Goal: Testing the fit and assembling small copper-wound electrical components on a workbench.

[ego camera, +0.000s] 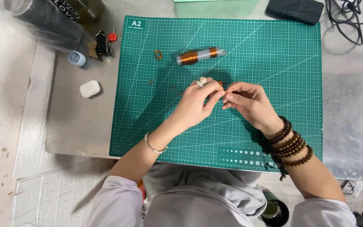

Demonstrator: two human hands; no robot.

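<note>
Left hand (198, 101) and right hand (248, 101) pinched fingertip to fingertip on a thin copper wire (222, 87), mid green gridded cutting mat (274, 50); copper-wire spool (198, 56) beyond; mat bare toward edges, grey metal worktop (349, 105).

A wire spool (199, 56) lies on the cutting mat (274, 50), behind both hands (223, 98).

I'm seeing a metal table (349, 126) carrying a green cutting mat (274, 50) as landmark. Lying left of the mat: white earbud case (90, 88), small blue cap (77, 58), key bunch (102, 43), dark tube (47, 19). Sitting beyond its far right corner: black pouch (295, 9), black cable (349, 21).
</note>
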